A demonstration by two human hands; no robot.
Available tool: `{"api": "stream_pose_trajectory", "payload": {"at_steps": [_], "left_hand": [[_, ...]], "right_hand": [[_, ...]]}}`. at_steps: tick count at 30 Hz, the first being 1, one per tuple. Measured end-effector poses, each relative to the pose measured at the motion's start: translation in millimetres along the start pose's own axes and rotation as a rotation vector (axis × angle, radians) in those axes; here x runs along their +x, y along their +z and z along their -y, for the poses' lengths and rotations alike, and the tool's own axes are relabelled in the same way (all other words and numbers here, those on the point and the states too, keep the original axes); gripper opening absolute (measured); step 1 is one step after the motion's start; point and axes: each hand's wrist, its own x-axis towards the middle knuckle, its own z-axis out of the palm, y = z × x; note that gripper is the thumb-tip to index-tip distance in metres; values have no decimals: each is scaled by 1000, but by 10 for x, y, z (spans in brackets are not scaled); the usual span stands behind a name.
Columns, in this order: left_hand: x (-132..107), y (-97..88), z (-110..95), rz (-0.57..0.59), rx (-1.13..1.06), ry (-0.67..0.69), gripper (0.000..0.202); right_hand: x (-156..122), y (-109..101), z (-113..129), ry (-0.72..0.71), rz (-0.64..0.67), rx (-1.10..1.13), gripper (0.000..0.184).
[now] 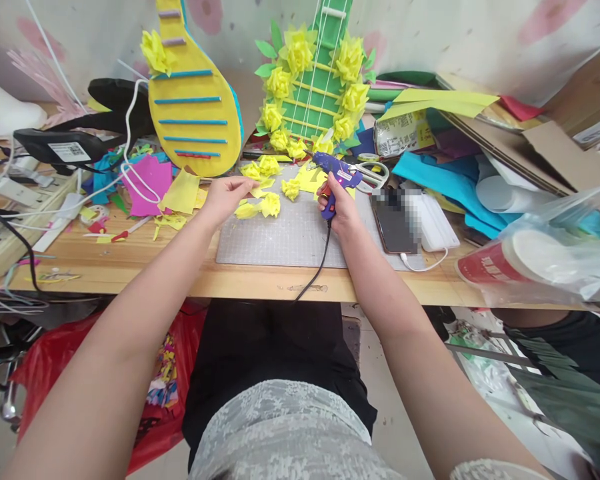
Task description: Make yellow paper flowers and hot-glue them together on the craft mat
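My right hand (pixel 341 208) is wrapped round the handle of a purple hot glue gun (pixel 337 167), its nozzle directed up and left, its black cord trailing over the table edge. My left hand (pixel 230 197) is closed in a pinch, with a small piece of yellow paper (pixel 257 192) at the fingertips. Several yellow paper flowers (pixel 270 205) lie beside those fingertips on the grey cutting mat (pixel 300 247). Beyond the glue gun stands a green cardboard stringed instrument (pixel 307 100) ringed with yellow paper roses (pixel 350 59).
A yellow cardboard instrument (pixel 195 110) leans at the back left. Scissors (pixel 375 177), a phone (pixel 390 223) and a white power bank (pixel 437 223) lie on the right. A bagged paper cup (pixel 495 263) stands near the front edge. Cables (pixel 130 133) and paper scraps (pixel 150 183) crowd the left.
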Motion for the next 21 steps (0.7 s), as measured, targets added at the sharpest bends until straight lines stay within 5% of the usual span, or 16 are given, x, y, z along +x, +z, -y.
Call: {"api": "stream_pose_trajectory", "payload": {"at_steps": [12, 21], "left_hand": [[-2, 73, -126, 16, -131, -151, 30], [8, 162, -193, -35, -208, -246, 18]], "right_hand": [[-44, 65, 33, 38, -32, -26, 43], [-38, 19, 22, -10, -3, -54, 41]]}}
